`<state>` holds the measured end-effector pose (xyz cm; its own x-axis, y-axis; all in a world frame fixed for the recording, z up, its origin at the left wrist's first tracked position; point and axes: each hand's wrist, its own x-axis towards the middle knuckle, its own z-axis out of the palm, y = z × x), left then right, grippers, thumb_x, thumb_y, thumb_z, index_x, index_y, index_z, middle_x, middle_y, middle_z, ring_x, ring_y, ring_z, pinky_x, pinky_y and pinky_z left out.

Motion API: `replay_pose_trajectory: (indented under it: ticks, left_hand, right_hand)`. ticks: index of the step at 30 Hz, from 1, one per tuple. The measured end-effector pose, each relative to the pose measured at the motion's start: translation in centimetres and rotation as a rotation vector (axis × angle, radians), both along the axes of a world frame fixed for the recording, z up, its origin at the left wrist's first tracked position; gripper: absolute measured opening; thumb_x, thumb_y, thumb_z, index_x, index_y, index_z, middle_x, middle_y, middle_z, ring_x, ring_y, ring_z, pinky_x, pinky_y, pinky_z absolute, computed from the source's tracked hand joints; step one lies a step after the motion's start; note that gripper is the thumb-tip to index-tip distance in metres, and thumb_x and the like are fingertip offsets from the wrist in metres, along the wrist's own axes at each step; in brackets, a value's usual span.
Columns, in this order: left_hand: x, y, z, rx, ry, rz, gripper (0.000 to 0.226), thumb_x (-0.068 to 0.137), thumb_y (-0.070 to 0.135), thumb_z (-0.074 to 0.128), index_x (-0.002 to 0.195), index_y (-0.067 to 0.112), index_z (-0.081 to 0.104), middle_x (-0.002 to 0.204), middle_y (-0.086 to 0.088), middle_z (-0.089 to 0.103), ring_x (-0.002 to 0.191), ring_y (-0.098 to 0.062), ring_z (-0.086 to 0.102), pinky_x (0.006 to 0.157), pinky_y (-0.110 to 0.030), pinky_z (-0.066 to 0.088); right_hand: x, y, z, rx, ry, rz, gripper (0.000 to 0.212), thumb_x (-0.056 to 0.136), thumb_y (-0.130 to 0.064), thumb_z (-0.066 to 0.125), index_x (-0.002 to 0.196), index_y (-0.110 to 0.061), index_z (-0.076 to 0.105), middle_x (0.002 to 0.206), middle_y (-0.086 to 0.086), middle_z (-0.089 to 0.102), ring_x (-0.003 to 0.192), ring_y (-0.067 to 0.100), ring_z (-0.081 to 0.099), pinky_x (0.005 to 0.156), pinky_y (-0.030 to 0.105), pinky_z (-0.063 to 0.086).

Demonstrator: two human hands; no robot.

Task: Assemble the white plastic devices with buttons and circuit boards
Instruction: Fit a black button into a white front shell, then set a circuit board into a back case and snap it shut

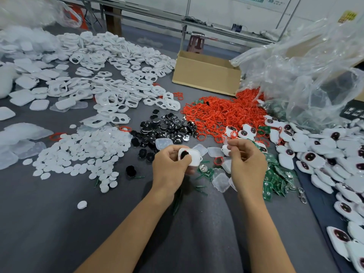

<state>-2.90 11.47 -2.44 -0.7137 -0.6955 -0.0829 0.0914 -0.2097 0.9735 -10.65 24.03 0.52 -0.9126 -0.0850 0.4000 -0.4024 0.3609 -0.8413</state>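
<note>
Left hand (173, 164) grips the white shell (194, 159), black button (185, 154) seated, above the middle of the bench (59, 223). Right hand (246, 160): fingers curled, contents indeterminable. Risk: tilting the shell may dislodge the button. Circuit boards (205, 171) and clear covers (221, 182) crowd the bench beneath.

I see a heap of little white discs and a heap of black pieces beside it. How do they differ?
The white discs look matte and flat, while many black pieces are glossy and catch the light. The white discs are plain ovals; several black pieces have scalloped edges. The white heap spreads wider than the black one. Both are small loose parts on the grey table.
</note>
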Motion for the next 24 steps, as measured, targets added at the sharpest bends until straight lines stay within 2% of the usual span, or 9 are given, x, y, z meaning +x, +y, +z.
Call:
replay_pose_trajectory:
  ticks: [3,6,8,10,13,15,19,21,24]
  left_hand:
    - [0.1,-0.1,0.1,0.007,0.011,0.060,0.025,0.082,-0.009,0.059,0.083,0.014,0.068,0.073,-0.003,0.073,0.051,-0.018,0.065,0.050,-0.029,0.056]
    - [0.1,-0.4,0.1,0.013,0.012,0.136,0.025,0.083,-0.007,0.059,0.082,0.017,0.067,0.071,0.002,0.073,0.051,-0.017,0.067,0.055,-0.033,0.058]
    - [0.1,-0.4,0.2,0.004,0.004,0.141,0.025,0.083,-0.006,0.060,0.083,0.018,0.066,0.071,0.002,0.072,0.051,-0.017,0.068,0.056,-0.035,0.058]
    - [0.2,-0.3,0.2,-0.021,-0.007,0.125,0.024,0.083,-0.005,0.060,0.083,0.018,0.067,0.073,0.000,0.073,0.051,-0.017,0.067,0.056,-0.035,0.058]
    - [0.2,-0.2,0.2,-0.043,-0.015,0.108,0.023,0.083,-0.005,0.061,0.085,0.017,0.068,0.078,-0.005,0.073,0.052,-0.018,0.067,0.056,-0.035,0.059]
    - [0.2,-0.3,0.2,-0.039,-0.019,0.103,0.023,0.083,-0.005,0.061,0.084,0.017,0.068,0.078,-0.006,0.073,0.055,-0.019,0.069,0.055,-0.033,0.059]
    - [0.2,-0.3,0.1,-0.026,-0.012,0.085,0.021,0.083,-0.006,0.062,0.084,0.015,0.069,0.075,-0.004,0.073,0.056,-0.020,0.069,0.053,-0.029,0.056]
    - [0.2,-0.1,0.2,-0.020,-0.012,0.070,0.021,0.082,-0.006,0.063,0.084,0.014,0.069,0.076,-0.004,0.073,0.058,-0.021,0.069,0.053,-0.029,0.056]
    - [0.3,0.1,0.3,-0.019,-0.018,0.023,0.021,0.082,-0.007,0.063,0.087,0.013,0.069,0.081,-0.005,0.073,0.062,-0.021,0.070,0.052,-0.026,0.055]
  right_hand:
    - [-0.3,0.8,-0.3,0.232,0.006,-0.023,0.032,0.082,0.007,0.051,0.087,-0.018,0.071,0.079,-0.008,0.067,0.074,0.009,0.061,0.066,0.019,0.041]
    - [-0.5,1.6,-0.2,0.438,-0.097,0.039,0.029,0.078,0.003,0.057,0.078,-0.020,0.073,0.066,-0.008,0.064,0.055,0.010,0.052,0.051,0.020,0.037]
    - [-0.6,2.3,0.4,0.474,-0.163,0.096,0.029,0.078,0.002,0.061,0.071,-0.023,0.072,0.060,-0.017,0.062,0.044,0.006,0.045,0.041,0.013,0.032]
    - [-0.8,3.1,1.2,0.490,-0.205,0.159,0.025,0.078,0.000,0.066,0.071,-0.023,0.073,0.049,-0.021,0.056,0.040,0.003,0.044,0.040,0.010,0.032]
    - [-0.6,3.8,1.8,0.664,-0.255,0.268,0.020,0.072,-0.011,0.079,0.080,-0.029,0.074,0.069,-0.014,0.061,0.053,-0.003,0.049,0.049,0.007,0.035]
    - [-0.6,3.6,1.9,0.744,-0.255,0.282,0.021,0.069,-0.012,0.082,0.075,-0.029,0.071,0.070,-0.010,0.062,0.057,-0.004,0.049,0.049,0.007,0.035]
    - [-0.4,3.2,1.9,0.668,-0.264,0.310,0.020,0.071,-0.007,0.079,0.064,-0.020,0.066,0.041,-0.015,0.047,0.038,-0.004,0.044,0.043,0.010,0.033]
    - [-0.3,3.4,1.9,0.486,-0.312,0.361,0.017,0.074,-0.004,0.077,0.068,-0.016,0.067,0.044,-0.013,0.053,0.040,-0.001,0.042,0.046,0.010,0.031]
    - [-0.1,3.4,2.2,0.110,-0.407,0.441,0.016,0.078,0.003,0.072,0.075,-0.012,0.066,0.062,-0.002,0.063,0.056,0.012,0.050,0.053,0.017,0.040]
